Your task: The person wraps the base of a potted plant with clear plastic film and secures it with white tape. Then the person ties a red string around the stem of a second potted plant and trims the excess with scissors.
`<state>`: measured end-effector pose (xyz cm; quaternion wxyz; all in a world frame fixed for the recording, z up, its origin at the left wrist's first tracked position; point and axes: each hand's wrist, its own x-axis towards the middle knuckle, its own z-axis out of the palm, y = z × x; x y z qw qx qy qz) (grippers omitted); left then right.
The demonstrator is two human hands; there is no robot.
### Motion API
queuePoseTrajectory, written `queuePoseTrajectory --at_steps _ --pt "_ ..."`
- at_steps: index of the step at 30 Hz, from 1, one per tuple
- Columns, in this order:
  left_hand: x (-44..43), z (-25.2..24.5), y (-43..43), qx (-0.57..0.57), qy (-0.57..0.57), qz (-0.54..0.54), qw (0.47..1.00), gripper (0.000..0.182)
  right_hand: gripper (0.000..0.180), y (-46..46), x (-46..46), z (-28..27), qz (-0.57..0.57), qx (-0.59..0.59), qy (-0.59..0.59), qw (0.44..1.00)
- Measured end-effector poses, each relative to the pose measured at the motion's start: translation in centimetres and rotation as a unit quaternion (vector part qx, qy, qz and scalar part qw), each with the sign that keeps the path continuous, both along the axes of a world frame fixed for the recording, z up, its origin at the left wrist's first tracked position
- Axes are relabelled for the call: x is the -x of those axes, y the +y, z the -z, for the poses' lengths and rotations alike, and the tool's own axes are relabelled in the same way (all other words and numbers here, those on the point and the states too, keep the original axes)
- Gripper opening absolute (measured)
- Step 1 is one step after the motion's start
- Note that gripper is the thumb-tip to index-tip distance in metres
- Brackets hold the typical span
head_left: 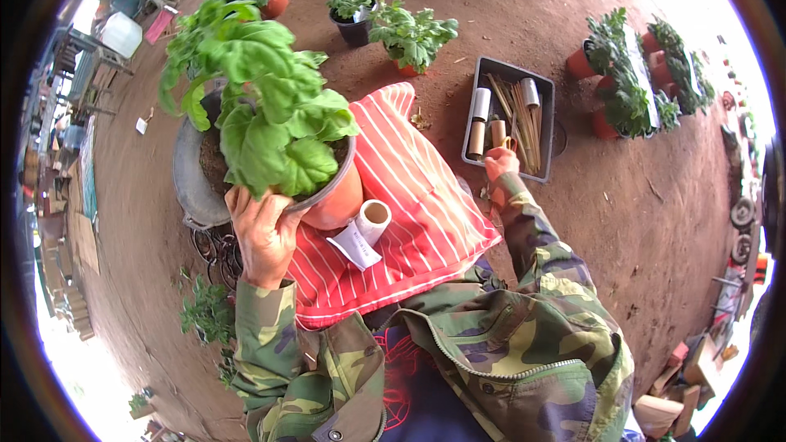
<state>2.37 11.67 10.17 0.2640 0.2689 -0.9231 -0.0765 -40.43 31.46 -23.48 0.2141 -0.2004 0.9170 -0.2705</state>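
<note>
My left hand (264, 227) grips the near rim of a terracotta-coloured pot (336, 196) that holds a large leafy green plant (270, 110). The pot rests at the left part of a red-and-white striped cloth (417, 196) on my lap. Beside it on the cloth stands a cardboard roll of printed labels (368, 227), its loose end turned outward. My right hand (502, 162) is at the near edge of a grey plastic tray (549, 129), with its fingers on yellow handles (509, 143), perhaps of scissors. In the tray lie thin wooden sticks (522, 116) and several rolls (482, 104).
A grey basin (193, 178) with soil stands left of the pot. Small potted plants (412, 37) are on the dirt floor ahead, with a group of potted plants (626, 86) at the right. Black wire rings (224, 255) and another plant (207, 309) lie near my left arm.
</note>
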Motion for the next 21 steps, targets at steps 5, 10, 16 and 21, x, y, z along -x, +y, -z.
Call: queuePoseTrajectory --at_steps 5,10,16,21 --pt "1.1 -1.5 -0.2 -0.088 -0.01 0.028 0.996 0.021 0.04 2.7 7.3 7.3 0.066 -0.119 0.063 0.989" --pt "1.1 -1.3 -0.3 -0.088 -0.009 0.01 0.996 0.029 0.061 2.2 9.8 11.9 0.089 -0.177 -0.041 0.979" --pt "0.9 -1.6 0.7 -0.146 0.019 -0.028 0.989 0.025 0.055 3.2 9.5 10.6 0.128 -0.162 -0.067 0.976" --pt "1.6 -1.5 0.5 -0.199 0.039 -0.038 0.978 0.037 0.047 5.1 12.4 9.2 0.124 -0.206 -0.026 0.97"
